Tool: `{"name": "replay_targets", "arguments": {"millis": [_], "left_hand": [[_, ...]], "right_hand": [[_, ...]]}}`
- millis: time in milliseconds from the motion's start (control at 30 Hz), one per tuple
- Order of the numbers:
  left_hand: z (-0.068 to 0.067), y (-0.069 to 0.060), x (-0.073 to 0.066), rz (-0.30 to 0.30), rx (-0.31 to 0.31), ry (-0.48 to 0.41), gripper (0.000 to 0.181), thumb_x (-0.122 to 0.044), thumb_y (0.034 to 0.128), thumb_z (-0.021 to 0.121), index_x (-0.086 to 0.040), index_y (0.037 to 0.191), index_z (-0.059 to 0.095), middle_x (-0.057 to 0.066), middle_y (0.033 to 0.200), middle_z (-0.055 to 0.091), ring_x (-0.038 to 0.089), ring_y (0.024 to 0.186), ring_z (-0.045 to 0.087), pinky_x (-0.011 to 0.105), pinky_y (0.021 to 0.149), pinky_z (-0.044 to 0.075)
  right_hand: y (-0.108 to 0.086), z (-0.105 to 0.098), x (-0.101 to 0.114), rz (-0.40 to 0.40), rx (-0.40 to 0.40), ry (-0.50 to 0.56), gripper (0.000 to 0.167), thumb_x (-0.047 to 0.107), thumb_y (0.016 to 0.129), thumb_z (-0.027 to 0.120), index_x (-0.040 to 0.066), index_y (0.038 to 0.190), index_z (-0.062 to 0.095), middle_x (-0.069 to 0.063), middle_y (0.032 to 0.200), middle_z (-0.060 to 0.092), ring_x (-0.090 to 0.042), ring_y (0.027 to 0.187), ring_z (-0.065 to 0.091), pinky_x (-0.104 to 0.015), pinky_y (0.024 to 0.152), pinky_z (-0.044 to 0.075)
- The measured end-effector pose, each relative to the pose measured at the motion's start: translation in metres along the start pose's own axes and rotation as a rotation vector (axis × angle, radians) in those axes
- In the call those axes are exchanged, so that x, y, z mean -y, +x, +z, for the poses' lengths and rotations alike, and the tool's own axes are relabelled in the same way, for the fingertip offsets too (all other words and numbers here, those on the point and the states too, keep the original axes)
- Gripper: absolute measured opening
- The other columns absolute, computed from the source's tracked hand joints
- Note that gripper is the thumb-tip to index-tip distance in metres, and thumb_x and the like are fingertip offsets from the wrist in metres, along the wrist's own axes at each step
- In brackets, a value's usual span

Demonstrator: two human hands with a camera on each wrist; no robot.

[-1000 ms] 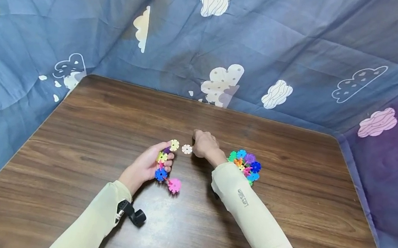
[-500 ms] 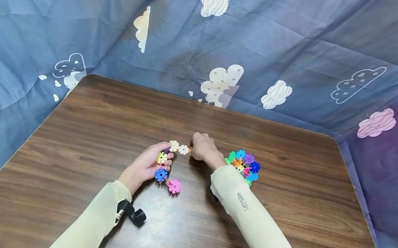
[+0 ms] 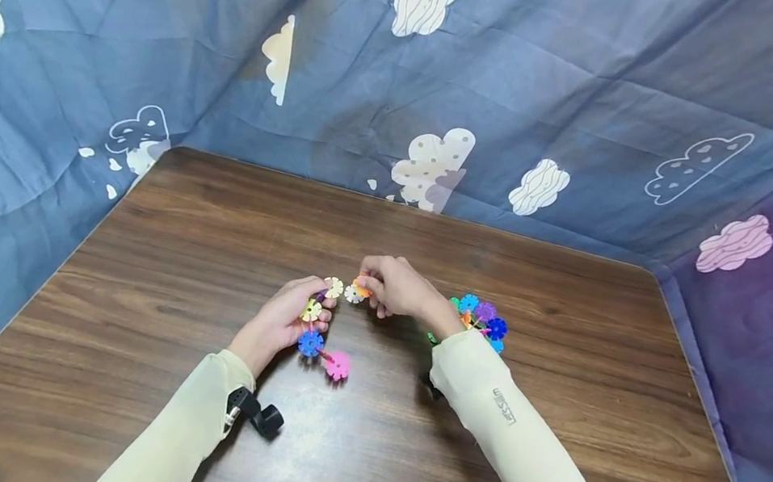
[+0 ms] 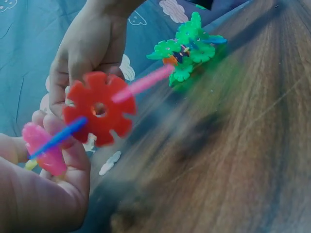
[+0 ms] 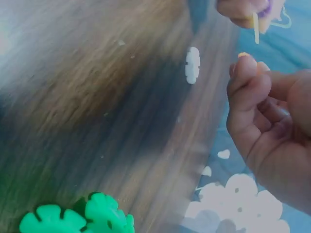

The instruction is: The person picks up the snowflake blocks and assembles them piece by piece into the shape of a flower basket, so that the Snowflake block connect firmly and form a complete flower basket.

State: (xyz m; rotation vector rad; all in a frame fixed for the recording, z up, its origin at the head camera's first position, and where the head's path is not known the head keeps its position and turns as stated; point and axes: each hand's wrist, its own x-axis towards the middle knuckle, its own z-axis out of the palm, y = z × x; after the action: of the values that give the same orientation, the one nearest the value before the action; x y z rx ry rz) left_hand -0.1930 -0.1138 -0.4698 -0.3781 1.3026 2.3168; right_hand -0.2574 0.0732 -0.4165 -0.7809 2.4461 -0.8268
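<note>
My left hand (image 3: 283, 315) holds a chain of notched flower discs. A pale yellow disc (image 3: 334, 288) tops it, with a blue disc (image 3: 310, 343) and a pink disc (image 3: 337, 366) hanging lower. A red disc (image 4: 99, 109) of the chain faces the left wrist camera. My right hand (image 3: 401, 285) pinches an orange disc (image 3: 362, 290) just right of the chain's top, apart from it. Only a sliver of that disc shows between the fingertips in the right wrist view. A white disc (image 5: 193, 65) lies on the table, partly behind the orange one in the head view.
A joined cluster of coloured discs (image 3: 485, 313) stands right of my right hand, partly hidden by the forearm. Its green discs (image 5: 53, 221) show low in the right wrist view. Cloud-printed cloth (image 3: 346, 105) hangs behind the wooden table (image 3: 214, 210).
My right hand has picked up the orange disc and brought it left, turning so its thumb shows. The white disc slid slightly left. My left hand stays nearly in place with the chain.
</note>
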Motion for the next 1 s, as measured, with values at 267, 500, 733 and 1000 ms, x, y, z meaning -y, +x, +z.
{"name": "replay_targets", "arguments": {"millis": [267,500,733,1000], "left_hand": [[0.0,0.0,-0.002,-0.018,0.011,-0.015,0.01,-0.01,0.1026,0.036,-0.009,0.095,0.043,0.0,0.064,0.05,0.009,0.049,0.047,0.017,0.045,0.042],[-0.002,0.001,-0.004,-0.041,0.049,-0.006,0.015,-0.009,0.1037,0.031,-0.004,0.096,0.043,0.0,0.063,0.049,0.008,0.049,0.045,0.016,0.046,0.042],[0.002,-0.003,-0.008,-0.086,0.041,-0.019,0.016,-0.009,0.1045,0.03,-0.002,0.106,0.044,0.002,0.071,0.061,0.009,0.056,0.056,0.017,0.05,0.047],[-0.003,-0.006,-0.012,-0.088,0.133,-0.024,0.023,-0.006,0.1016,0.028,-0.009,0.122,0.039,0.0,0.077,0.052,0.009,0.058,0.045,0.019,0.05,0.038]], "right_hand": [[-0.005,0.013,0.005,-0.199,-0.057,-0.082,0.015,0.009,0.101,0.057,0.003,0.092,0.068,-0.012,0.078,0.072,-0.01,0.062,0.065,-0.021,0.053,0.053],[-0.002,0.022,0.006,-0.275,-0.147,-0.167,0.018,0.005,0.098,0.058,0.004,0.083,0.068,-0.004,0.068,0.067,-0.005,0.058,0.06,-0.02,0.056,0.048],[0.002,0.022,0.004,-0.266,-0.149,-0.205,0.016,0.002,0.095,0.061,0.007,0.082,0.066,0.001,0.066,0.063,-0.003,0.058,0.057,-0.02,0.059,0.046],[0.008,0.021,-0.006,0.022,-0.174,-0.307,0.009,0.006,0.091,0.064,0.006,0.098,0.07,-0.009,0.096,0.068,-0.024,0.09,0.063,-0.041,0.08,0.054]]}}
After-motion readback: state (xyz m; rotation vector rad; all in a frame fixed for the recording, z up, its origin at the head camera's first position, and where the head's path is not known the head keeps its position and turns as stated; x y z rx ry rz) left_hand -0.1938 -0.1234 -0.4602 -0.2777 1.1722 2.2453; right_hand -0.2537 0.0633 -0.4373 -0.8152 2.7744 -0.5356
